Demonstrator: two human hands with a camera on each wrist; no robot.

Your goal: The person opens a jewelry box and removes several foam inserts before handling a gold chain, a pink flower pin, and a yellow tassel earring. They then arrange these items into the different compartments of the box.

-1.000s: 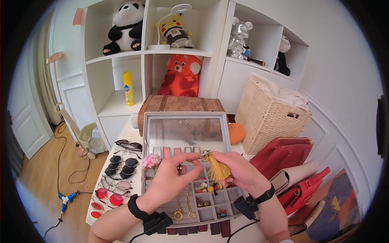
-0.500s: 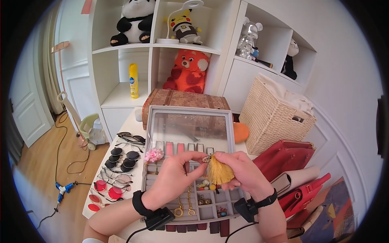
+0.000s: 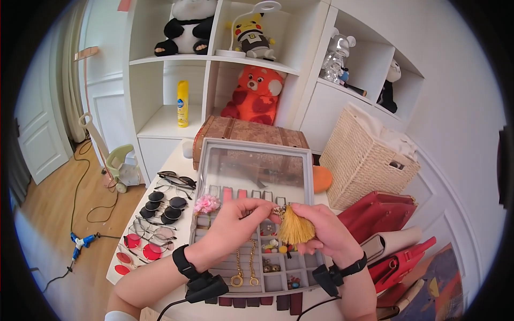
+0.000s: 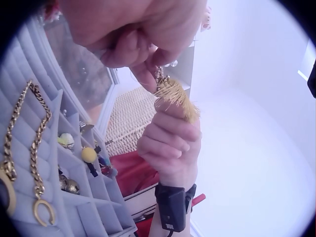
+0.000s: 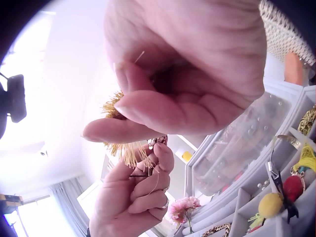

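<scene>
Both hands meet over the jewellery box (image 3: 251, 293), holding a yellow tassel (image 3: 296, 228) with a sparkling jewelled top (image 3: 279, 212). My left hand (image 3: 230, 229) pinches the jewelled top between thumb and fingertips. The right hand (image 3: 334, 235) grips the tassel near its head, and the yellow threads (image 4: 178, 101) fan out beside the thumb. In the right wrist view, the fingers hide part of the tassel (image 5: 129, 154). Below the hands, the box's grey compartments hold a gold chain (image 4: 37, 140), a yellow ball (image 4: 89, 154) and several small trinkets.
The box's clear lid (image 3: 257, 166) stands raised in front of a brown chest (image 3: 251, 131). A pink flower (image 3: 207, 204) is at the box's left side. Several sunglasses (image 3: 171, 211) lie left. Red handbags (image 3: 383, 214) and a wicker basket (image 3: 364, 160) stand right.
The left thumb and fingers have closed together at the jewelled top. The tassel has turned to show a wider fan of threads. The head view has shifted, so the shelves appear further right.
</scene>
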